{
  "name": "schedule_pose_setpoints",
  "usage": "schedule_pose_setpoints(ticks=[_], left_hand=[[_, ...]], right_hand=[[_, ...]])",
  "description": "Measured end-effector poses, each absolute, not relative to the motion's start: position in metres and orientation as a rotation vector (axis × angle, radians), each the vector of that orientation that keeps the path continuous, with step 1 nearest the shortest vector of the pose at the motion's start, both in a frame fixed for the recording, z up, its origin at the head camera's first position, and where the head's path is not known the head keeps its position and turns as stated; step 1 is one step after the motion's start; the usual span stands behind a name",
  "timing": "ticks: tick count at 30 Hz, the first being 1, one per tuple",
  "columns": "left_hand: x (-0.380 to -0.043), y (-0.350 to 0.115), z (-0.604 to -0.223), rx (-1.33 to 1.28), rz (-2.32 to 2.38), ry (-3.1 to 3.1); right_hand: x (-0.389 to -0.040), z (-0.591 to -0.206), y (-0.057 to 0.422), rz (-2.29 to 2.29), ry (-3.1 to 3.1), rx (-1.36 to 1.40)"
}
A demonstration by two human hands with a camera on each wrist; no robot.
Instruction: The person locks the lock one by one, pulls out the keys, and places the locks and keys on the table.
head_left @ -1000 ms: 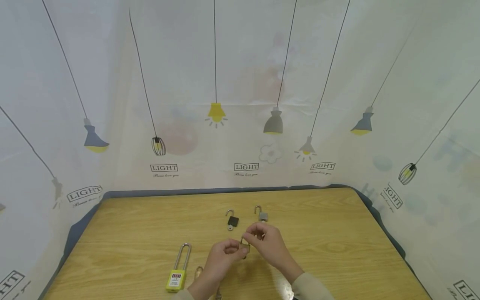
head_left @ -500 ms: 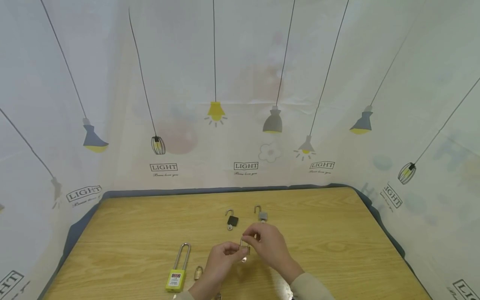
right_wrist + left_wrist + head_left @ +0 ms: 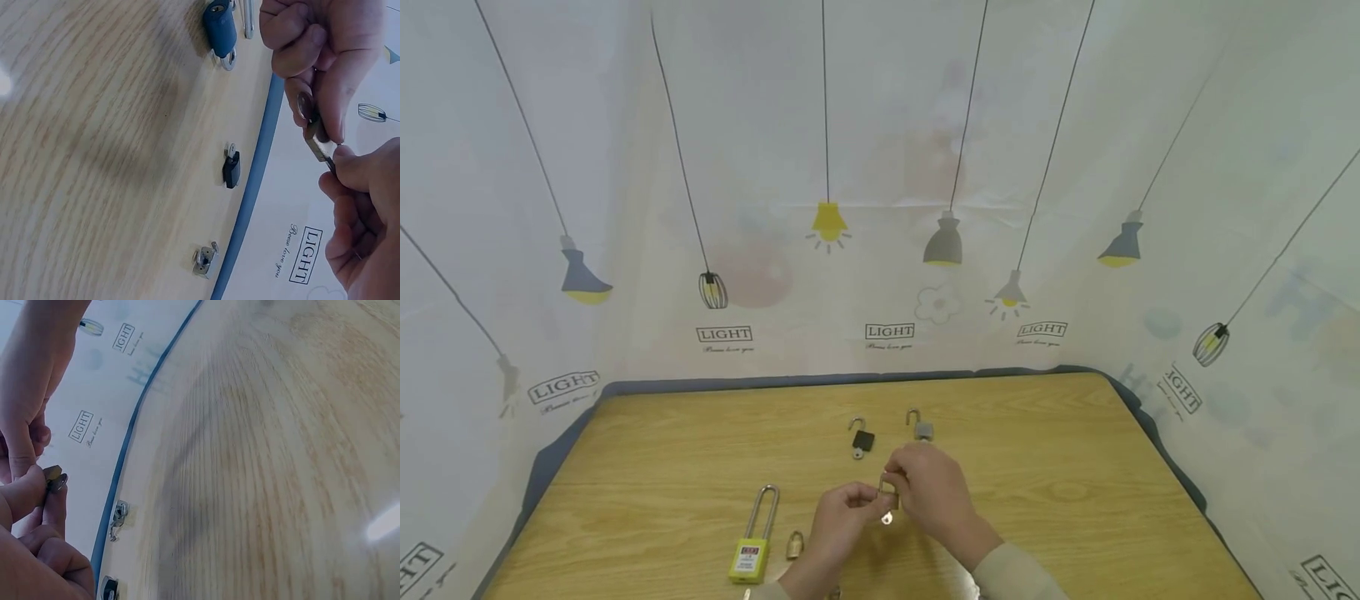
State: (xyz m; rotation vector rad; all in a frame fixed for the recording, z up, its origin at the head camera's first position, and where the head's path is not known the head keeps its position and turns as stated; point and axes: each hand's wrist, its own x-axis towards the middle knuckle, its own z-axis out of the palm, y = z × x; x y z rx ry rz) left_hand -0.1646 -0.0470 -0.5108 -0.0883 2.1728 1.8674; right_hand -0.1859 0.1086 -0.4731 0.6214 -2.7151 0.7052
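In the head view, my left hand (image 3: 842, 518) pinches the body of a small brass padlock (image 3: 891, 502) between thumb and fingers, above the table. A silver key (image 3: 887, 518) sticks out from the padlock's underside; its round head also shows in the right wrist view, beside the brass body (image 3: 317, 142). My right hand (image 3: 934, 492) pinches the shackle (image 3: 882, 482) at the top, its fingertips covering part of it. Seen from the left wrist, the padlock (image 3: 54, 472) is mostly hidden by fingers.
Farther back on the table (image 3: 1075, 467) lie a black padlock (image 3: 863, 441) and a grey padlock (image 3: 923, 431), both with raised shackles. Left of my hands are a yellow long-shackle padlock (image 3: 749, 560) and a small brass one (image 3: 795, 546). A blue lock (image 3: 220, 30) shows in the right wrist view.
The key's head has come into sight below the padlock's body. My right hand has turned slightly at the shackle. The small brass padlock on the table is less covered by my left arm.
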Motion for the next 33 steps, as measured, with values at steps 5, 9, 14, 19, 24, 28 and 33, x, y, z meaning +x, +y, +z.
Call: schedule_pose_setpoints(ticks=[5, 9, 14, 19, 24, 28, 33], left_hand=[[-0.165, -0.046, -0.511, -0.08, 1.872, 2.157], [-0.167, -0.044, -0.512, -0.081, 1.898, 2.143], [-0.167, -0.044, -0.515, -0.076, 1.969, 2.11], [-0.165, -0.043, -0.516, -0.071, 2.015, 2.099], [-0.165, -0.044, -0.516, -0.066, 2.046, 2.104], [-0.164, -0.046, -0.519, -0.066, 2.044, 2.113], [-0.166, -0.045, -0.522, -0.078, 2.034, 2.142]], right_hand=[[-0.185, -0.473, 0.108, 0.686, -2.684, 0.624], [-0.183, -0.472, 0.107, 0.648, -2.66, 0.62], [-0.179, -0.472, 0.103, 0.583, -2.639, 0.613], [-0.177, -0.476, 0.098, 0.557, -2.604, 0.589], [-0.173, -0.479, 0.094, 0.664, -2.615, 0.543], [-0.171, -0.482, 0.092, 0.739, -2.647, 0.511], [-0.172, -0.482, 0.091, 0.699, -2.652, 0.485]])
